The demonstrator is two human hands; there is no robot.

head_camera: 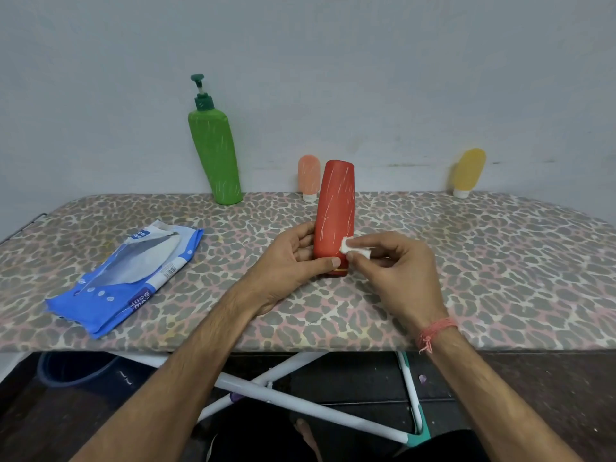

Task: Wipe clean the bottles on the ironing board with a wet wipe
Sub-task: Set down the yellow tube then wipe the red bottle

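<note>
The red bottle [334, 215] I'm working on stands cap-down near the middle of the ironing board [466, 261], leaning a little away from me, and its front is streaked with thin white marks from top to bottom. A gold band shows just above its base.

Toward the board's left end lies the blue wet wipe pack [126, 278], flat, with its flap peeled open. At the far edge, against the wall, the green pump bottle [215, 158] stands upright, also scratched with white streaks. Further right along that far edge sits a small peach tube [308, 176], partly hidden behind the red bottle's upper left side, and well to the right a small yellow tube [469, 171], each resting on its white cap. Nothing lies between me and the red bottle. Below the near edge I can see the board's white crossed legs [300, 395].

My left hand [293, 261] grips the red bottle low down, fingers curled behind its left side and thumb laid across the front near the base. My right hand [393, 265], with a pink thread band [433, 331] on its wrist, pinches a small wadded white wet wipe [353, 248] between thumb and fingertips and presses it against the bottle's lower right edge.
</note>
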